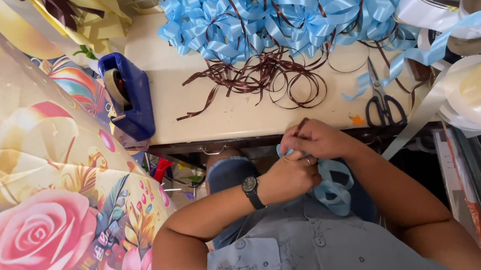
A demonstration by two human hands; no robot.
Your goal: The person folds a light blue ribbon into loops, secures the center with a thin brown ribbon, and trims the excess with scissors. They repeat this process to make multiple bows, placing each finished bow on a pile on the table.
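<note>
Both hands at work below the front edge of the worktop (234,121), over the lap. Left hand (289,175) curled shut around a looped light blue ribbon (333,187), wristwatch (251,192) on that wrist, ring on one finger. Right hand (315,139) just above the left and touching it, fingertips pinched narrow on a thin brown ribbon strand (301,126) poking up toward the worktop edge. Blue loops hanging out beneath both hands, resting against a grey-blue shirt.

Up on the worktop: big heap of finished light blue bows (277,14) with brown trim at the far side. Just nearer than the heap, a tangle of loose brown ribbon curls (259,77). Right of those curls, black-handled scissors (383,99) lying flat, blades pointing away, handles near the worktop's front edge. At the worktop's left end, a blue tape dispenser (130,95) with a roll in it. Off the worktop's right end, rolls of cream ribbon (477,93), one strip trailing down past the front edge, and a loose length of light blue ribbon crossing above the scissors. Left of the worktop, a large sheet of floral wrapping paper (42,211) with a pink rose print. Yellow ribbon (80,19) bunched beyond the dispenser, at the far left corner.
</note>
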